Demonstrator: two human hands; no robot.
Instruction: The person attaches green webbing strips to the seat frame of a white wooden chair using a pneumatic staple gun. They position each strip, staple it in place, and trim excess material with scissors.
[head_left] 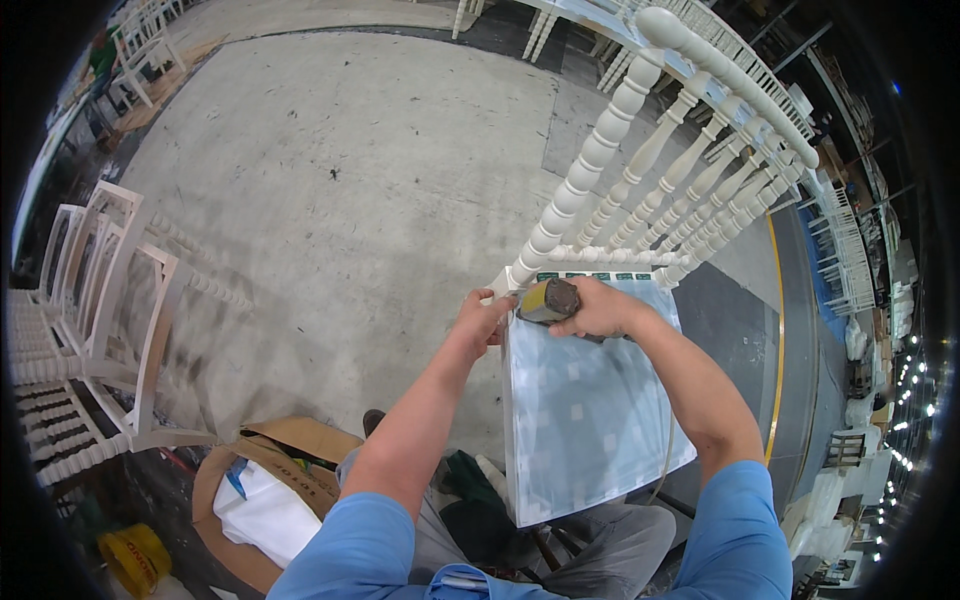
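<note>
A white chair (513, 420) with turned spindles stands before me, its back toward the upper right. Light blue film covers its seat (590, 410), and small green patches show along the seat's back edge. My right hand (598, 308) grips an olive-yellow and dark air staple gun (548, 301), held over the seat's back left corner. Its tip is hidden behind the body. At that same corner, my left hand (484, 320) has its fingers bent around the seat's edge beside the tool. A thin hose (668, 455) runs down across the seat's right side.
Several unpainted-looking pale chairs (150, 340) lie stacked at left. Below them are an open cardboard box (290, 500) with white material inside and a yellow bucket (135, 560). More white spindled furniture (845, 245) stands at far right. A yellow line (779, 330) marks the floor.
</note>
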